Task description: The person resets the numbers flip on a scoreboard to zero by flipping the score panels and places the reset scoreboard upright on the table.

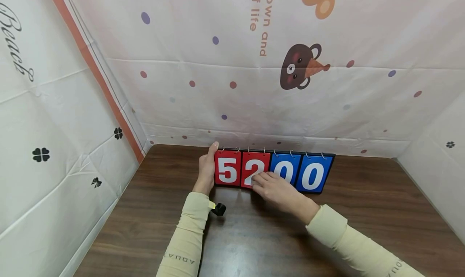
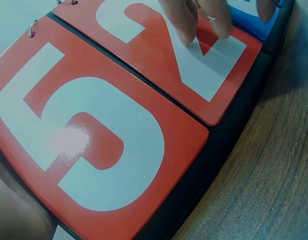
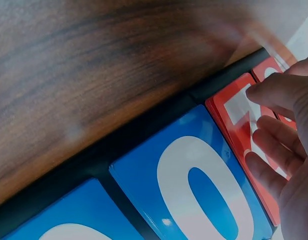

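A flip scoreboard stands on the table, with a red 5 card (image 1: 227, 168), a red 2 card (image 1: 246, 172) and two blue 0 cards (image 1: 314, 173) hung on metal rings. My left hand (image 1: 207, 168) grips the board's left end, thumb at its top corner. Over the lower part of the red 2 card is my right hand (image 1: 277, 190), its fingers bent and fingertips at the card's face; in the right wrist view, nothing is pinched between thumb and fingers of that hand (image 3: 289, 130). The left wrist view shows the red 5 card (image 2: 144, 150) up close.
The brown wooden table (image 1: 152, 220) extends in front of and beside the board. Behind it hangs a white printed cloth (image 1: 181, 103), which also covers the left and right sides. A small black object (image 1: 219, 209) is at my left wrist.
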Tool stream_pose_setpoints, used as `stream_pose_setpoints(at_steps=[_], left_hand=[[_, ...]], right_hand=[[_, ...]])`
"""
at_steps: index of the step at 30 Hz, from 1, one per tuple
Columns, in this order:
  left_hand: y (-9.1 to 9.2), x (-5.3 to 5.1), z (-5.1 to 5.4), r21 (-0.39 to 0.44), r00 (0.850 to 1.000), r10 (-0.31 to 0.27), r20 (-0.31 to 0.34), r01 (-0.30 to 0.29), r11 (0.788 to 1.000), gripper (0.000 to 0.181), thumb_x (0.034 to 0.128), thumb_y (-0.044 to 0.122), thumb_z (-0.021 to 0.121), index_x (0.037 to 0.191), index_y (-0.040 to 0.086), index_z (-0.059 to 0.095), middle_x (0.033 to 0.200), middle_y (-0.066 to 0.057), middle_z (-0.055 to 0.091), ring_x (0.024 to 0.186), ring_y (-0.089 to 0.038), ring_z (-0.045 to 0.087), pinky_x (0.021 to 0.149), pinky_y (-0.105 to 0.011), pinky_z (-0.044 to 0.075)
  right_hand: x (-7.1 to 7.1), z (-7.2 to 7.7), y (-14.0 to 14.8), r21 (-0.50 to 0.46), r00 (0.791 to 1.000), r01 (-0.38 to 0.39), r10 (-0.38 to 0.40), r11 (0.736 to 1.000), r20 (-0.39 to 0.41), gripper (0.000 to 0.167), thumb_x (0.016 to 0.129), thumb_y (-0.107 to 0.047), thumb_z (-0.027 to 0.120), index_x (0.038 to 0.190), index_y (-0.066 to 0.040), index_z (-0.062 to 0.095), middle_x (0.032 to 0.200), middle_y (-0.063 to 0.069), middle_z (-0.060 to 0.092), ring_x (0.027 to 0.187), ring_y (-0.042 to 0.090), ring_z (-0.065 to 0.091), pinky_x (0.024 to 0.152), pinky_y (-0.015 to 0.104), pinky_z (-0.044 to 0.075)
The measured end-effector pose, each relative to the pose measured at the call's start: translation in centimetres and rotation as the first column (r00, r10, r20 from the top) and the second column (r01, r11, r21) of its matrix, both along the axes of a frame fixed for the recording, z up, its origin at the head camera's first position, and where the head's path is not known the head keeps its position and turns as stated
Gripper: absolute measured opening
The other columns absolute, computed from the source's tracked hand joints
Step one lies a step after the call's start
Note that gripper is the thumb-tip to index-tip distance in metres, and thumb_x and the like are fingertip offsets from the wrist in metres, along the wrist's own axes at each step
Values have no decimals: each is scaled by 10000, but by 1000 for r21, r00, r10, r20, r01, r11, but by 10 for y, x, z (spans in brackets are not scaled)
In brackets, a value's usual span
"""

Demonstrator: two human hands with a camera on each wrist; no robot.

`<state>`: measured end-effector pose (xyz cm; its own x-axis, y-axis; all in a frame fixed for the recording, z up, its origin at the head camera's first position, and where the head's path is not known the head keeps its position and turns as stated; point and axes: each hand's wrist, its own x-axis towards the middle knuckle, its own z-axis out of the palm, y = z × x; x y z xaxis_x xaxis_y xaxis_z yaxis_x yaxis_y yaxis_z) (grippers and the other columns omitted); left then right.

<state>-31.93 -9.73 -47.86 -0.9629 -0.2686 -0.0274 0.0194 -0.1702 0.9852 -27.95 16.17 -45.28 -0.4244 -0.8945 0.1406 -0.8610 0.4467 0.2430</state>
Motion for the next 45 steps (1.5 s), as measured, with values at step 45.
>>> stream_pose_setpoints(at_steps=[45], left_hand=[[0,0,1,18,1000,-1,0,1,1000,533,989,590,625,742,122,694,787,-41,697,786,-178,633,739,-332,527]], right_hand=[[-73,70,-26,-558,915,398,-266,728,305,191,1033,-157,686,1174,-30,710,1146,148,695,1054,317,657,930,486,571]])
